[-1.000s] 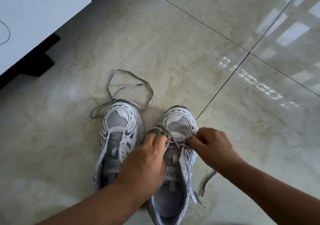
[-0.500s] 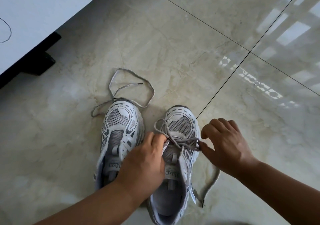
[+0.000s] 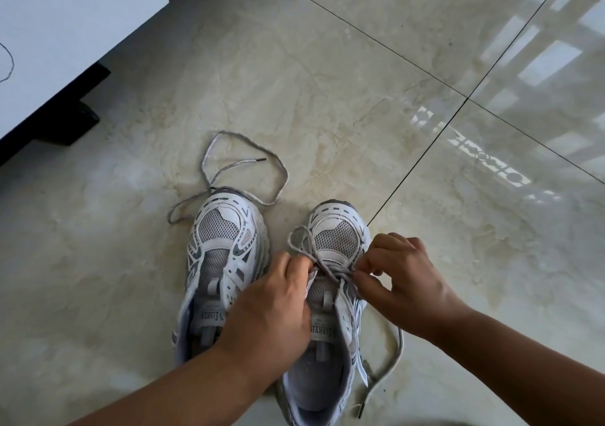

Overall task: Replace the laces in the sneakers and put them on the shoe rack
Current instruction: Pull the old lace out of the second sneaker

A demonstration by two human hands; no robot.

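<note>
Two white-and-grey mesh sneakers stand side by side on the tiled floor, toes pointing away from me. The left sneaker (image 3: 222, 255) has no lace in its eyelets. A loose grey lace (image 3: 244, 167) lies looped on the floor by its toe. A grey lace (image 3: 322, 260) crosses the lower eyelets of the right sneaker (image 3: 330, 298), and one end trails on the floor at the right. My left hand (image 3: 271, 311) grips the lace at the shoe's left edge. My right hand (image 3: 402, 281) pinches the lace at the right eyelets.
A white cabinet (image 3: 65, 32) on a dark base (image 3: 65, 121) fills the upper left. Glossy beige floor tiles (image 3: 327, 82) with dark grout lines spread around the shoes, with window glare at the right.
My right hand has come back in toward the right sneaker's eyelets after pulling outward. The lace loop over the toe has shifted slightly. My left hand stays in place.
</note>
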